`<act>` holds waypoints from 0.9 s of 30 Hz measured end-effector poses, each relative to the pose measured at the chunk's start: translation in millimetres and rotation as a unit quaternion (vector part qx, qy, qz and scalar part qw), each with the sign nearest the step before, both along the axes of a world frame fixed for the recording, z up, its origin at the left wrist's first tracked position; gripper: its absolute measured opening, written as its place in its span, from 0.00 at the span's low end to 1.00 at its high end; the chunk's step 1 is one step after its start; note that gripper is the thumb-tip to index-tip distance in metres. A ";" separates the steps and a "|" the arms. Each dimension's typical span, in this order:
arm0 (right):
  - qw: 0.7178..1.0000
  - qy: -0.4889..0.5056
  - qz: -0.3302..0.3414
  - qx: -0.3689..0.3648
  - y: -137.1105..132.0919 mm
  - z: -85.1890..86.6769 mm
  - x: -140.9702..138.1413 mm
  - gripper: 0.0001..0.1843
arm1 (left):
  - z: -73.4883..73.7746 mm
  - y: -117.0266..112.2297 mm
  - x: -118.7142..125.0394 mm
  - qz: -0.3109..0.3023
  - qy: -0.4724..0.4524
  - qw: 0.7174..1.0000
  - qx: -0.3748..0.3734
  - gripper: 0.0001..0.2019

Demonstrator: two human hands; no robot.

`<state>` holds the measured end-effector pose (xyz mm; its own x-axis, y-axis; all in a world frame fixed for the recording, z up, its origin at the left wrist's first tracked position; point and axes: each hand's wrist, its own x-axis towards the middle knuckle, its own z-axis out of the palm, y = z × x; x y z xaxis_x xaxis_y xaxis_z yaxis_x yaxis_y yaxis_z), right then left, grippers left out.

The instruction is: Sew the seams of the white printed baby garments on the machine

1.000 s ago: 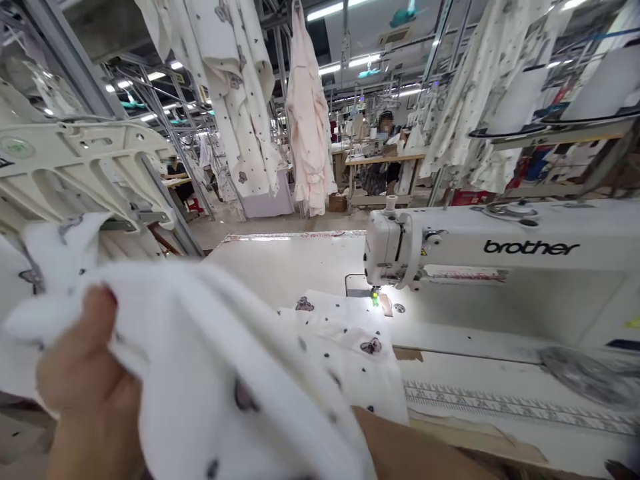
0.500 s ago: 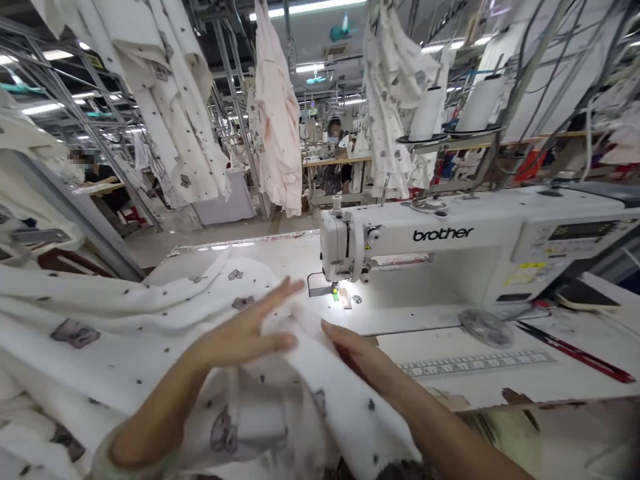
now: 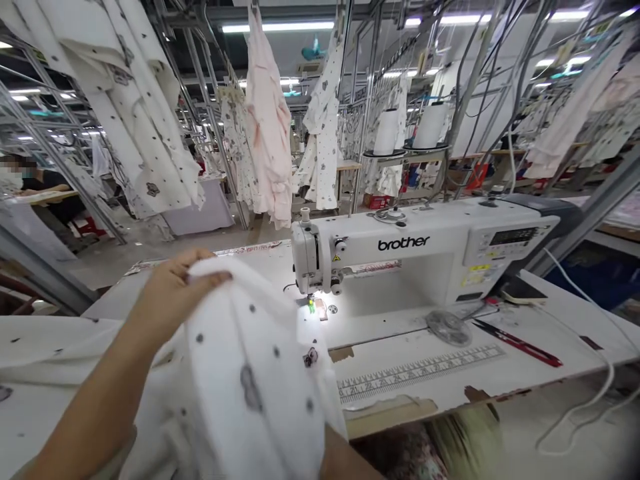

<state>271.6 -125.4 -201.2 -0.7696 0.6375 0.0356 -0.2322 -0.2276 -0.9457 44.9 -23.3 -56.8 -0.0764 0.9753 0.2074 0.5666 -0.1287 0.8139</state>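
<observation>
My left hand (image 3: 173,293) is raised and grips a gathered fold of white cloth (image 3: 250,380) printed with small dark dots and motifs. The bunched cloth hangs in front of me, close to the presser foot and needle (image 3: 311,300) of a white Brother sewing machine (image 3: 400,250). More of it lies over the table's left side. Only my right forearm (image 3: 345,457) shows at the bottom edge. The cloth hides my right hand.
A ruler scale (image 3: 420,373) runs along the white sewing table (image 3: 400,397), with a red-and-black tool (image 3: 517,343) to the right. Thread cones (image 3: 400,130) stand above the machine. Printed garments (image 3: 267,127) hang overhead, and a co-worker (image 3: 45,193) sits at the far left.
My left hand has closed from a spread, flat position and lifted a bunch of cloth. My right hand has dropped lower, out of sight behind the cloth. The view has pulled back from the machine.
</observation>
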 end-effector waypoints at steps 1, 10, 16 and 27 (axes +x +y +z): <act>0.999 0.023 -0.017 -0.041 2.0 8.7 5.6 0.42 | 2.3 6.2 -3.3 0.052 0.042 0.997 0.035 0.21; 0.948 0.027 -0.220 -0.230 20.2 7.1 56.8 0.45 | -78.5 46.9 -7.4 0.037 0.345 0.937 -0.046 0.09; 0.986 -0.091 -0.138 -0.010 34.8 -0.6 82.3 0.42 | -93.8 43.6 49.4 -0.156 0.321 0.933 0.034 0.16; 0.551 -0.292 -0.042 0.780 101.5 22.2 81.3 0.13 | -117.2 54.7 74.5 -0.249 0.171 0.953 -0.026 0.06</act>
